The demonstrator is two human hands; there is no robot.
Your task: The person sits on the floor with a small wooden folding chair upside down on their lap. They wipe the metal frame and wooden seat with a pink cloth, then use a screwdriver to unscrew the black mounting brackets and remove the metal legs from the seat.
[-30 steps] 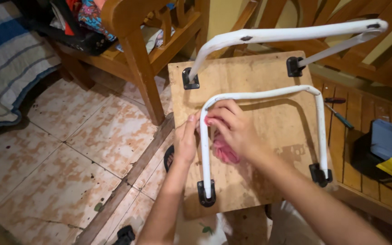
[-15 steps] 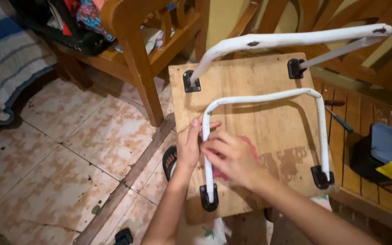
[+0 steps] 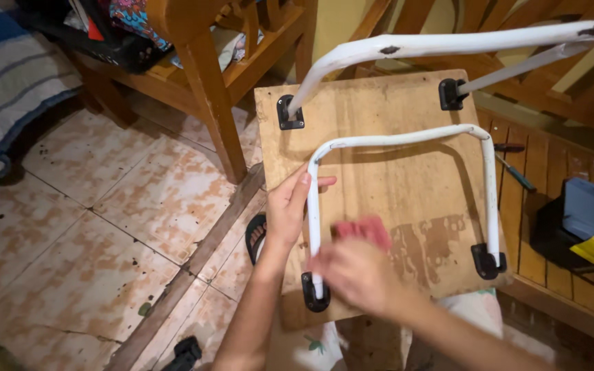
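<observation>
Hands: two, both the person's own, working low over an upturned board.
Left hand (image 3: 289, 209): fingers curled around the near white leg from the board's left edge, thumb laid along the tube.
Right hand (image 3: 355, 275): blurred, closed on a pink rag (image 3: 362, 230), just right of the same tube near its lower foot.
Rag: one, pink, bunched, showing above the right knuckles, lying against the board.
Board (image 3: 393, 185): one, bare wood, stained, tilted toward the camera, its lower edge over the person's lap.
Legs: two white bent tubes. The near leg (image 3: 407, 137) forms an arch rising from the board; the far leg (image 3: 448, 45) sweeps higher across the top edge, chipped in two dark spots.
Brackets: four black ones, one at each tube end; the lower left bracket (image 3: 314, 292) sits just beside the right hand.
Chair (image 3: 201, 62): one, wooden, standing left of the board on the floor.
Floor (image 3: 104, 206): mottled tiles, with a dark sandal (image 3: 256, 237) partly under the board.
Toolbox (image 3: 589, 223): one, grey and black, at the right on wooden slats.
Screwdriver (image 3: 517, 173): one, on the slats, well apart from both hands.
</observation>
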